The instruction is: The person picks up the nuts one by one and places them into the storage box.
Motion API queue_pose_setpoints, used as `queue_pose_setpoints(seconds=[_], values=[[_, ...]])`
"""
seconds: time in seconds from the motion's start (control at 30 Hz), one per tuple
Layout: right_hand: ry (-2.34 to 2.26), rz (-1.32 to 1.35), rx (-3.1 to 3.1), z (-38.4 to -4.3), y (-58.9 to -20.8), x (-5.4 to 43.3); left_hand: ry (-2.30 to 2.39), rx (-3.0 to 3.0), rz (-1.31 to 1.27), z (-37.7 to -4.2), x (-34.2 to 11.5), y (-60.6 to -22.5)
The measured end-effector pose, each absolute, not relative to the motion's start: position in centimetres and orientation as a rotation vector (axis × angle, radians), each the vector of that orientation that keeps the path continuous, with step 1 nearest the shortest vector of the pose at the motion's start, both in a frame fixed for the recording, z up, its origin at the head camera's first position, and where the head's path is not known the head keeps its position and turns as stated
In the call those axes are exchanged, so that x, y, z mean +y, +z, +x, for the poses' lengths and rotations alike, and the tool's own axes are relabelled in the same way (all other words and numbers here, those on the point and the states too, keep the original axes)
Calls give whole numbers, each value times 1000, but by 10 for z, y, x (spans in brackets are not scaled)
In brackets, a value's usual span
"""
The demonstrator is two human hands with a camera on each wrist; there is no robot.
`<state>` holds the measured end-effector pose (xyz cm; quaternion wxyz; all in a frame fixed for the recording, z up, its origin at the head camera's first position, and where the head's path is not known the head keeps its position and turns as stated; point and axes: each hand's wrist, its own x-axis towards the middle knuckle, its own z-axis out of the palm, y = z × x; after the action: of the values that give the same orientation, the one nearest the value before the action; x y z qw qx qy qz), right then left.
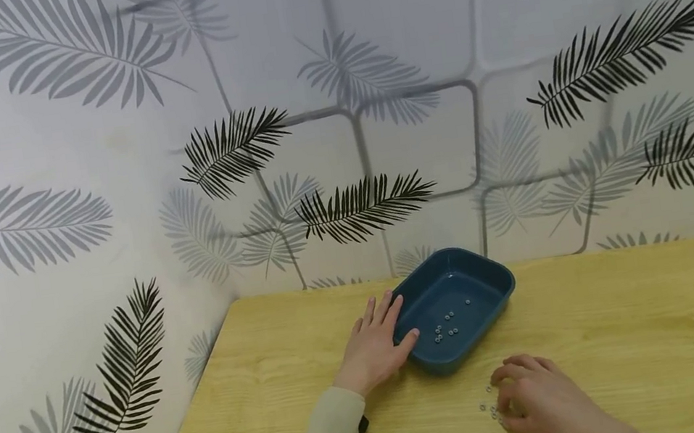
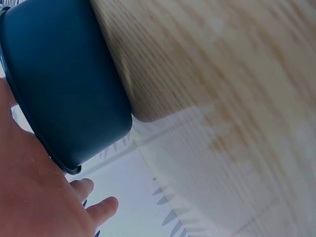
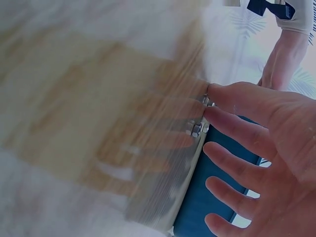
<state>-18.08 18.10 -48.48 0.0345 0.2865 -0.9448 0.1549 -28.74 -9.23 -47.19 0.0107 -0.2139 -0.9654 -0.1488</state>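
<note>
A dark blue rectangular basin [image 1: 420, 302] stands on the wooden table, with several small metal nuts [image 1: 451, 333] on its floor. My left hand [image 1: 374, 348] rests on the basin's left rim, its fingers extended and its thumb reaching over the edge. In the left wrist view, the fingers spread past the rim of the basin [image 2: 64, 84]. Low to the tabletop, right of the loose nuts [image 1: 482, 407], is my right hand [image 1: 545, 395]. Its thumb and index fingertips pinch a nut [image 3: 206, 100], seen in the right wrist view, while the other fingers stay apart.
The yellow wood-grain table [image 1: 652, 330] reaches back to a wall [image 1: 416, 141] patterned with feather-like leaves. More loose nuts [image 3: 196, 129] lie beside the right fingertips, near the front of the basin. A dark band [image 1: 362, 429] shows at the left wrist.
</note>
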Motion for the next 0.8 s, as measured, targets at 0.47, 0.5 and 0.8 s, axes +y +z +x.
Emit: queue_pose_setpoints(seconds=[0.47,0.5,0.8], values=[[501,903,-2894,-178,-484,178,-479,-3022,-654,-285,-91,-468],[504,904,-2893,-177,-484,178,-481,-3021,-653,-285,-91,-469],[523,902,-2876,-176,-485,175,-512,-2997,-663,-287,-91,-474]])
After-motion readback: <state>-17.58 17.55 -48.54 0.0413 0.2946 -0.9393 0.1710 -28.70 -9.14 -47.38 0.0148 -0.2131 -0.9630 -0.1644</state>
